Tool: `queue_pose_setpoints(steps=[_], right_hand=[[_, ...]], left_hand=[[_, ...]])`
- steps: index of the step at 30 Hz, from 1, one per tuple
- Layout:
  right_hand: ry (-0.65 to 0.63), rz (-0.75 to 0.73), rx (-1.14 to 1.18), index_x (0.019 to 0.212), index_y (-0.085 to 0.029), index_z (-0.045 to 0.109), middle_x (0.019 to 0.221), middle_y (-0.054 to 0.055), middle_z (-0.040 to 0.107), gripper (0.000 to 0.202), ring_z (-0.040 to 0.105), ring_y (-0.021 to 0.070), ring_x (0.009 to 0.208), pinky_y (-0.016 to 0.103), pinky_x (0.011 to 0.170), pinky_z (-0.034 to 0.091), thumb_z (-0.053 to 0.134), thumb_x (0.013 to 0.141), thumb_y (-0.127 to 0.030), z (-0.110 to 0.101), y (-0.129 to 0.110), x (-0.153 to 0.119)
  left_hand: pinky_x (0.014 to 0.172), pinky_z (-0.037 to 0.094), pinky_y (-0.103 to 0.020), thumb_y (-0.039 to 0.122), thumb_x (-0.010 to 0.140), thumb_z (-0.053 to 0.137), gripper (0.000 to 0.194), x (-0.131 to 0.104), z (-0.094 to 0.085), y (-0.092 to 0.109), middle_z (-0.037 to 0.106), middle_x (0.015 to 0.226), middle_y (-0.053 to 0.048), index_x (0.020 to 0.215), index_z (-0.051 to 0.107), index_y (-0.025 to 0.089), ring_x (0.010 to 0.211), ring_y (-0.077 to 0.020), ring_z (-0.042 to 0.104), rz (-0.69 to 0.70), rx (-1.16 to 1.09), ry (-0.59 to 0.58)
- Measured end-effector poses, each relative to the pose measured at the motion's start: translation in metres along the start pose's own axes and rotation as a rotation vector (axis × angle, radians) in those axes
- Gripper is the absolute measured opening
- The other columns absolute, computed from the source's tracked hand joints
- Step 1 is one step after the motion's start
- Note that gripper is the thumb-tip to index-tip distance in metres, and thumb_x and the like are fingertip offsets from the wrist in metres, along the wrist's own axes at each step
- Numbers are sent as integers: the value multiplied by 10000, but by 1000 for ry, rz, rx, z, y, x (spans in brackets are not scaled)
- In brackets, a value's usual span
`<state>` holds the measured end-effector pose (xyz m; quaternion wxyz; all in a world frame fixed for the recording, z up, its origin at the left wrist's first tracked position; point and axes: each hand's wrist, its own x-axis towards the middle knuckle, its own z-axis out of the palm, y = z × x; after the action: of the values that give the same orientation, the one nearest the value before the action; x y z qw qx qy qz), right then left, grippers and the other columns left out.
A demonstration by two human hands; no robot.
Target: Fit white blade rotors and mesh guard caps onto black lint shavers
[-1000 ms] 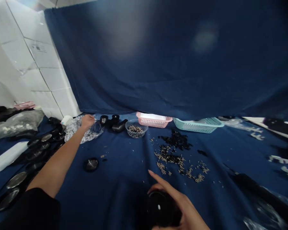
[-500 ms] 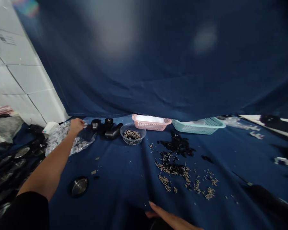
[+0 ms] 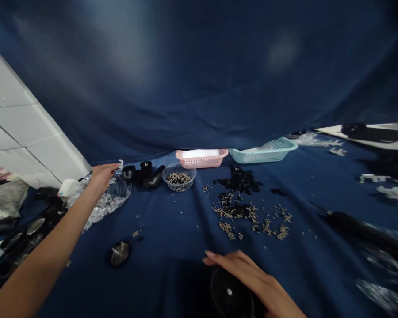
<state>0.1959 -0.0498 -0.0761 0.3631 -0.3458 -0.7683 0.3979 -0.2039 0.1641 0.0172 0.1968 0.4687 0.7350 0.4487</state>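
Note:
My left hand point(image 3: 101, 176) reaches over a clear plastic bag point(image 3: 111, 205) of small whitish pieces. Its fingers are pinched on a small white plastic piece point(image 3: 120, 164) that sticks out past the fingertips. At the bottom, my right hand point(image 3: 252, 276) is wrapped over the far side of a black round part point(image 3: 230, 293) with a white spot on its face. Part of that black part is hidden by the hand and the frame's lower edge. A black oval part with a greyish mesh-like face point(image 3: 120, 253) lies on the blue cloth between my hands.
Small screws point(image 3: 252, 214) and black pieces point(image 3: 240, 179) are strewn on the blue cloth. Behind them stand a clear bowl of screws point(image 3: 179, 187), a pink basket point(image 3: 202, 162) and a teal basket point(image 3: 263, 157). A black-handled tool point(image 3: 354, 227) lies right. Blue fabric point(image 3: 199, 79) hangs ahead.
My left hand has come up from the bag, and a white piece now shows at its fingertips. My right hand and the black round part have come further into view.

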Motion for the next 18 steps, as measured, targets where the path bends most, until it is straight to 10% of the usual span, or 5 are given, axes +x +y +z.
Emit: queue_pose_setpoints(steps=[5,11,18], right_hand=[[-58,40,-71,1535,-403,382,1338,49,677,836,614,326,1238,559,1092,471,793,811,-481,4,0,0],[114,-21,2,1466,-308,469,1314,89,651,759,630,267,1114,445,960,528,797,807,-495,0,2,2],[242,-196,50,1457,-319,487,1372,77,577,793,645,205,959,351,794,568,848,762,-443,-26,-24,16]], left_hand=[[609,546,-219,189,956,586,97,-105,11,38,656,877,-24,941,657,124,702,-100,618,-168,-618,-212],[560,508,-91,65,890,581,279,-241,53,53,636,731,-22,660,697,173,619,-55,581,-377,-998,-527],[523,493,-91,106,682,841,88,-293,68,51,674,716,-17,692,769,155,616,-63,584,-424,-1051,-734]])
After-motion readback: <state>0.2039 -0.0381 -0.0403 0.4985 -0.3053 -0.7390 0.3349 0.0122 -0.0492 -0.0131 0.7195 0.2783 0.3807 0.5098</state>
